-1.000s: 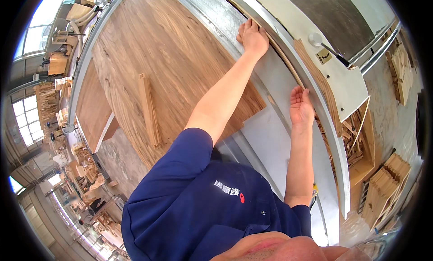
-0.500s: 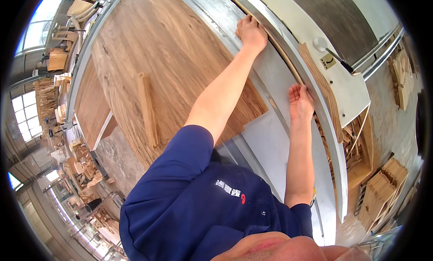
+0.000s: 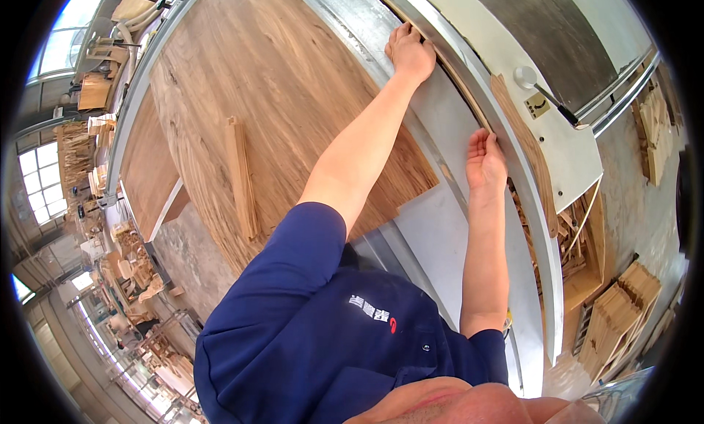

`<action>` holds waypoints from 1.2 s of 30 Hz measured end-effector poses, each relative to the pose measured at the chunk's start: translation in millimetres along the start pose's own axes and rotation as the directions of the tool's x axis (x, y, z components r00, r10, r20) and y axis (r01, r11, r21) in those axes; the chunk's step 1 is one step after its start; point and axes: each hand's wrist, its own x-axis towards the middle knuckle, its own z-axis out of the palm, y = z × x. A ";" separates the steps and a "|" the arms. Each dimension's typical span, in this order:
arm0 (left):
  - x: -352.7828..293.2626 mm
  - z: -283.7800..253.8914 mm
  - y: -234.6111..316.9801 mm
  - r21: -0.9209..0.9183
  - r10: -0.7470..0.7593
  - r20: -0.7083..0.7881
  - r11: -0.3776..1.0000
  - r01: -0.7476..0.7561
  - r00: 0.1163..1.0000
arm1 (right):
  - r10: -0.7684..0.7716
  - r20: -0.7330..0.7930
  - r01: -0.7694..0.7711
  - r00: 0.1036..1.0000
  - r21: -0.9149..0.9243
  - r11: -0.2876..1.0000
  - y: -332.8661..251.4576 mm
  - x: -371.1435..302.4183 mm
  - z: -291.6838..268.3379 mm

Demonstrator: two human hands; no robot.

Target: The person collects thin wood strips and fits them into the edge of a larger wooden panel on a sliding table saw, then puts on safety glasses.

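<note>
Wooden strip (image 3: pixel 460 84) lies along metal fence (image 3: pixel 506 129); likely being aligned.
Left hand (image 3: pixel 413 55) curled against it, right hand (image 3: pixel 487 160) cupped at near end; pinch on either, cannot tell. Next calls for even pressure.

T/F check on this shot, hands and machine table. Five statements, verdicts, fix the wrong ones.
1. The left hand and right hand are both at the thin wooden strip along the grey rail. True.
2. The right hand is higher in the picture than the left. False: it is lower.
3. Nothing lies on the wide wooden panel. False: narrow wood lies on it.
4. The black-handled lever is right of the rail. True.
5. The sleeves are white. False: the sleeves are dark blue.
</note>
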 end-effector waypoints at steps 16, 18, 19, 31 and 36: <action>-10.0 3.4 3.3 -0.041 0.027 -0.003 0.999 -0.028 1.000 | 0.000 -0.036 -0.001 0.999 -0.027 1.000 8.1 7.4 17.9; -5.5 5.2 -1.0 -0.012 0.022 -0.020 1.000 -0.022 1.000 | -0.002 -0.035 0.000 0.999 -0.058 0.998 10.8 9.5 21.9; -4.2 5.7 -3.5 0.002 0.020 -0.028 1.000 -0.020 0.999 | -0.004 -0.035 0.001 0.999 -0.073 0.997 12.0 10.2 23.9; 8.3 -0.2 -6.0 0.017 0.005 0.003 1.000 -0.005 1.000 | 0.007 -0.064 -0.010 0.998 -0.048 0.999 15.7 16.0 37.0; 26.1 0.5 -21.7 0.009 0.010 -0.016 1.000 -0.010 1.000 | 0.022 -0.044 -0.024 0.999 -0.041 0.999 21.3 19.6 55.7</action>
